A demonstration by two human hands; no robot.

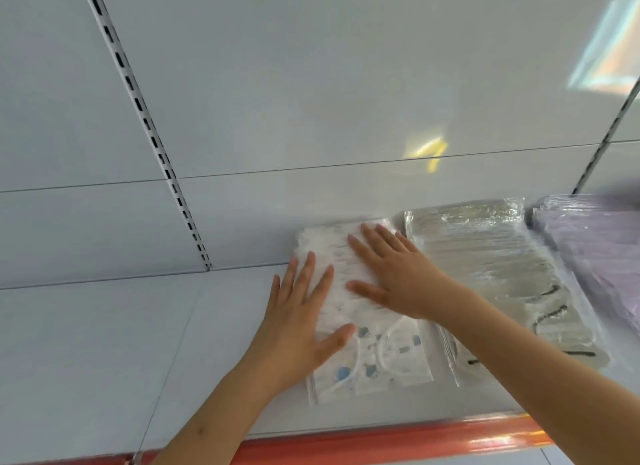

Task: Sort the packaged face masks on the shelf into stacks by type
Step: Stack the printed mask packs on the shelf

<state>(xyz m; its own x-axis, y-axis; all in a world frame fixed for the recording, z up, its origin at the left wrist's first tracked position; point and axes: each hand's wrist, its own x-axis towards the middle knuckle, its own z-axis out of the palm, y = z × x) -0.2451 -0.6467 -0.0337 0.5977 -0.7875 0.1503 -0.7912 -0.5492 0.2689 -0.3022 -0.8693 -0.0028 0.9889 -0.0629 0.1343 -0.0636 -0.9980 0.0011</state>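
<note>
Left hand (304,320) and right hand (391,274) flat, fingers spread, gripping nothing, pressing printed stack (360,346); probably light, soft, slippery film, best squared by edges.

On the white shelf (104,360) with its orange front strip (381,444), the left hand (301,329) and right hand (391,270) lie flat, fingers straight, on the white patterned mask stack (374,360), with the grey mask stack (491,267) just right of it and the lilac mask stack (599,249) beyond that.
</note>
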